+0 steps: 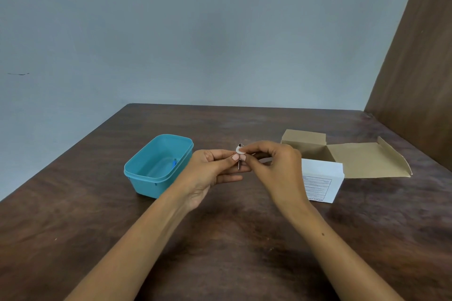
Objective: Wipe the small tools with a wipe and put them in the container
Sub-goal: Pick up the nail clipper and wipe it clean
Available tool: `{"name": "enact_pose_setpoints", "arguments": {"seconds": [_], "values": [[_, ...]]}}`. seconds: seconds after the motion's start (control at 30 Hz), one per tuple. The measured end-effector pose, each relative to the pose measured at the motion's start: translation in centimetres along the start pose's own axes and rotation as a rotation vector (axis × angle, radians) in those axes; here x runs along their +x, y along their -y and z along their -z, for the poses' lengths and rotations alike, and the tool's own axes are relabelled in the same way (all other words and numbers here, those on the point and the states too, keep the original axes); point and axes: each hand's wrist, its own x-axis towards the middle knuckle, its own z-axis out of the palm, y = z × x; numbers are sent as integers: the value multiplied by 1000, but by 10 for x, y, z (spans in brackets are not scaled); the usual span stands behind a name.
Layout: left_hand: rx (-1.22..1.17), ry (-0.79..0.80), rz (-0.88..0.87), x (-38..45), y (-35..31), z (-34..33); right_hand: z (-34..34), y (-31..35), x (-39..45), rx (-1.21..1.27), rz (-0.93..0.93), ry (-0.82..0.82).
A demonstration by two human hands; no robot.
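Observation:
Above the middle of the table my left hand pinches a small thin metal tool between thumb and fingers. The tool stands roughly upright, with a dark head at its top. My right hand pinches a small white wipe against the tool's upper end. To the left stands a teal plastic container, open, with a small blue item lying inside near its right wall.
A white cardboard box with a printed label sits right of my hands, its brown flaps folded open. A dark wooden panel rises at the far right. The brown wooden table ends at a grey wall behind.

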Motion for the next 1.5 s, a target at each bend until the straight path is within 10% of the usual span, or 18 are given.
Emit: {"name": "enact_pose_setpoints", "arguments": {"seconds": [1.5], "values": [[-127, -23, -14, 2, -4, 1, 0, -5, 4, -230, 255, 13]]}}
